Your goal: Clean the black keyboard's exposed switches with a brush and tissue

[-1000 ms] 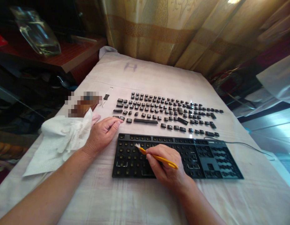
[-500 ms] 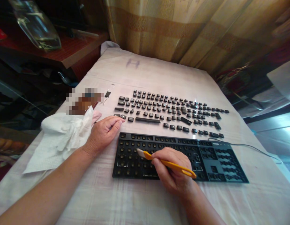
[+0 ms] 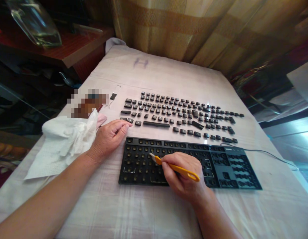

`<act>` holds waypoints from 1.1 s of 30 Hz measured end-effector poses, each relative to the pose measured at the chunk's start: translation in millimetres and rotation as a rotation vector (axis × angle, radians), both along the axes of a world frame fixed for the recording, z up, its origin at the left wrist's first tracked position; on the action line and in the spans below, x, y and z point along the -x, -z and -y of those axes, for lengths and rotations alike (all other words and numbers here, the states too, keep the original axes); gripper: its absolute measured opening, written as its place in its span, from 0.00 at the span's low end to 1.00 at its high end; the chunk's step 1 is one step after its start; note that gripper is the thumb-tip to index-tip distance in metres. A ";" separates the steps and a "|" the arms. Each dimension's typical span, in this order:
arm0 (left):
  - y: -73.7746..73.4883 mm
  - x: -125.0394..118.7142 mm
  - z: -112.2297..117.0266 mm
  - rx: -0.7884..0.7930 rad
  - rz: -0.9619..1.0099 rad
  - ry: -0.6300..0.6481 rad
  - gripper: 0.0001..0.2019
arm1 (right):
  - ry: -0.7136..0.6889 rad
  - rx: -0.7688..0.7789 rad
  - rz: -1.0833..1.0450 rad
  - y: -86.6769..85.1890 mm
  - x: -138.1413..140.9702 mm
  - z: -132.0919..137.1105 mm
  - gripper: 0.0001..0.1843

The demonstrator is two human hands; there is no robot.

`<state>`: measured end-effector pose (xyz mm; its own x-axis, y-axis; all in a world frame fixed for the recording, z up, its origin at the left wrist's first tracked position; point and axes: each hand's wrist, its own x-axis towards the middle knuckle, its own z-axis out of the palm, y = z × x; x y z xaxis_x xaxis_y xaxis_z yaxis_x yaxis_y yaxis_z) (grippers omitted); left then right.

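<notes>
A yellow-handled brush (image 3: pixel 178 168) is pinched in my right hand (image 3: pixel 185 169), its pale bristle end against the black keyboard (image 3: pixel 226 166). The keyboard lies without its keycaps, bare switches and thin wire stabilizers showing. My right hand covers part of its middle. My left hand (image 3: pixel 110 136) rests on the sheet left of the keyboard's top corner. Its fingers lie loosely extended and hold nothing visible; the fingertips are beside the nearest loose keycaps (image 3: pixel 130 120). Behind the keyboard the black keycaps lie in rows, with the long space bar (image 3: pixel 156 124) among them.
A crumpled white cloth (image 3: pixel 59 139) lies beside my left forearm, near a blurred-out patch (image 3: pixel 90 104). A black binder clip (image 3: pixel 113 96) lies farther back. The keyboard cable (image 3: pixel 270 155) runs right. A glass bottle (image 3: pixel 36 26) stands on the wooden desk (image 3: pixel 79 46).
The brush tip has moved slightly right and toward the far side over the switches, with its handle tilting differently. My left hand stays in place; the view has shifted a little.
</notes>
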<state>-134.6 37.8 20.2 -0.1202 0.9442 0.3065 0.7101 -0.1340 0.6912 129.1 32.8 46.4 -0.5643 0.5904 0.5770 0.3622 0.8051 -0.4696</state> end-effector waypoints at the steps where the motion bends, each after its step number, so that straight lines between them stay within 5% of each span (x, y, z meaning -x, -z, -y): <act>1: -0.1 -0.2 0.2 0.001 0.000 0.000 0.17 | -0.005 -0.001 -0.008 -0.2 0.3 0.6 0.08; 33: 1.5 -3.1 0.1 -0.008 0.011 0.022 0.18 | -0.100 0.033 0.020 -4.1 1.0 7.4 0.10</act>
